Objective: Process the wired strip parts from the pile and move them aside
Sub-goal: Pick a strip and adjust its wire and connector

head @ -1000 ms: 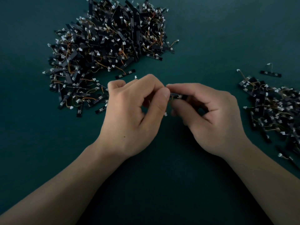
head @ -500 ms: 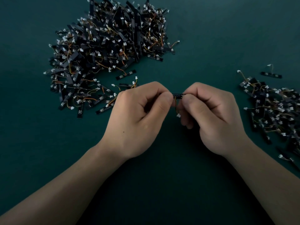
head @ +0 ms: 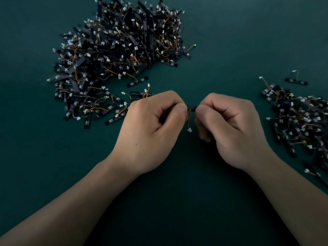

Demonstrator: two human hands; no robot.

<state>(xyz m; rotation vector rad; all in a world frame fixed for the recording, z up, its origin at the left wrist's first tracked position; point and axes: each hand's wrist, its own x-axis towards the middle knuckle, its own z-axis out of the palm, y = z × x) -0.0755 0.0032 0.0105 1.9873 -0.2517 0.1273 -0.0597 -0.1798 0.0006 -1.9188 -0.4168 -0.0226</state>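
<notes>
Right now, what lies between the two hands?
In the head view, a black strip part spans the gap, pinched by the left hand and right hand; its wire and white connector hang down.

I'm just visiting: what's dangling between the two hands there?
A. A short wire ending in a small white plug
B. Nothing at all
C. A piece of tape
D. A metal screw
A: a short orange wire ending in a white plug hangs from the black strip that the left hand and the right hand pinch between them.
</notes>
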